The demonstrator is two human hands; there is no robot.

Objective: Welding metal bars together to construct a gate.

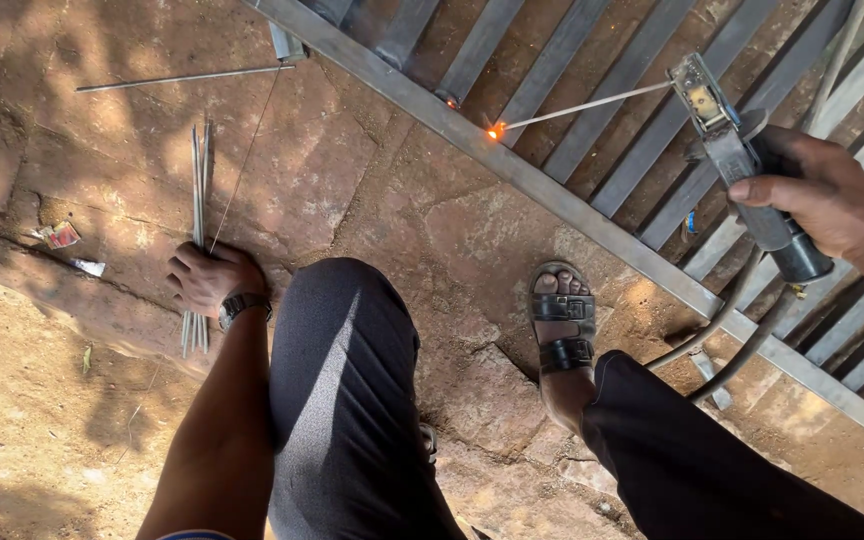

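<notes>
The electrode holder [742, 160] sits at two o'clock in the view, gripped in the right hand [822, 195], whose fingers wrap its dark handle. A thin welding rod [582, 108] is clamped in the holder's head and runs toward ten o'clock, down to a glowing orange tip [495, 130] that touches the long edge bar of a grey metal gate frame [552, 195]. The frame lies flat on the ground and crosses the view from twelve o'clock to four o'clock, its parallel slats filling the upper right. A cable [727, 320] leaves the holder's base and curves toward six o'clock, over the frame edge, passing near the sandalled foot [562, 325].

At nine o'clock the left hand [210, 278], with a wristwatch [242, 305] on it, rests on the ground with its fingers curled over a bundle of spare rods [198, 200] lying along a twelve-to-six line; they touch the rods, though how firmly they clasp them I cannot tell. Another single rod [182, 78] lies near eleven o'clock, well apart from the bundle. Small scraps of wrapper [60, 236] lie just to the nine o'clock side of the bundle.

Between the frame edge and the left hand the stone-paved ground [372, 190] is open; bare earth lies toward seven o'clock. The person's knees, in dark trousers, fill the lower middle.
</notes>
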